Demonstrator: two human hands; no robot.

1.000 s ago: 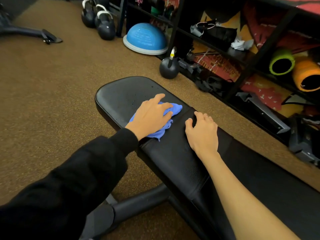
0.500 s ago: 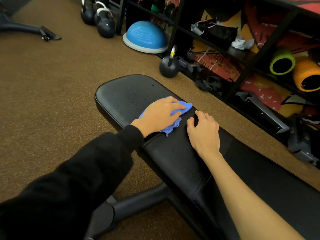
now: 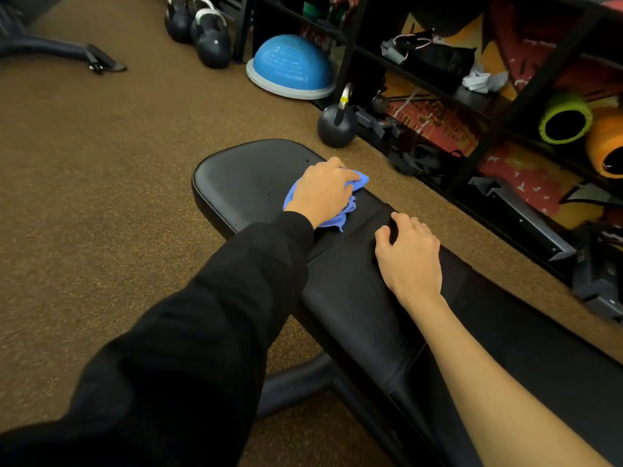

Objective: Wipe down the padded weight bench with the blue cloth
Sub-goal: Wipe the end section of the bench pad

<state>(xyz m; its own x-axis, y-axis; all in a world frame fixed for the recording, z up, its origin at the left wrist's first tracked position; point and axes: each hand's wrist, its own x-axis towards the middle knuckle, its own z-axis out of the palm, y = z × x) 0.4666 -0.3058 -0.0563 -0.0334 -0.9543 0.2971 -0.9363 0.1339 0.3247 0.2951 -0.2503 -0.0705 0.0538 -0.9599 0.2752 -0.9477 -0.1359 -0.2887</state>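
Our left hand (image 3: 320,193), in a black sleeve (image 3: 202,332), lies on top of the blue cloth (image 3: 360,181) and presses it onto the bench (image 3: 246,176). Its fingers (image 3: 349,176) curl down over the bunched fabric and grip it. The cloth sits on the short end pad of the bench, toward the edge nearest the shelves, just beyond the seam between the two pads. A corner of it pokes out past the fingertips and a crumpled fold shows beside the wrist.

Our right hand (image 3: 409,257), bare to the forearm, rests palm down on the longer pad, just on our side of that seam. Its fingers are relaxed and lightly bent, tips touching the padding, thumb spread apart, holding nothing. The two hands are near each other but do not touch.

The bench runs diagonally across brown speckled floor (image 3: 101,163), with a dark tube foot (image 3: 296,382) sticking out beneath it. Past the bench's far end stands a single black kettlebell (image 3: 337,128) and, further back, a blue half-ball trainer (image 3: 291,65) and two more kettlebells (image 3: 210,42). A black shelf rack (image 3: 526,62) along the right holds a green roller (image 3: 564,119) and an orange roller (image 3: 606,143).
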